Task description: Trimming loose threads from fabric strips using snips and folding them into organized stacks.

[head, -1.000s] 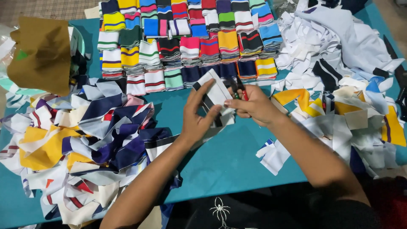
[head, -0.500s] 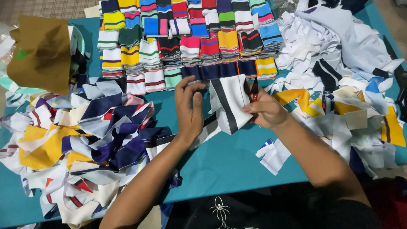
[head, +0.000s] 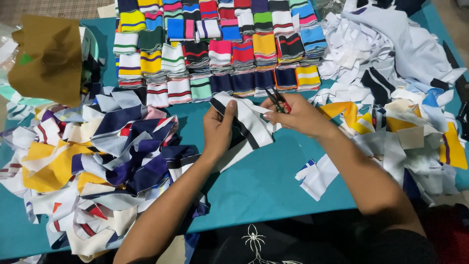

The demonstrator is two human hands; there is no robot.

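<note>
Because both hands pinch it taut for trimming, the striped collar (head: 244,128) hangs just above the teal table (head: 264,186); left hand (head: 218,131) grips its edge, right hand (head: 298,116) also clasps snips (head: 277,99), below the stacks (head: 220,54).

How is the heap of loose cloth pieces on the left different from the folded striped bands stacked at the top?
The heap of loose cloth pieces lies tangled and crumpled; the folded striped bands stand in neat rows. The heap shows mostly navy, white and yellow; the bands show many bright colours. Both rest on the teal table.
</note>
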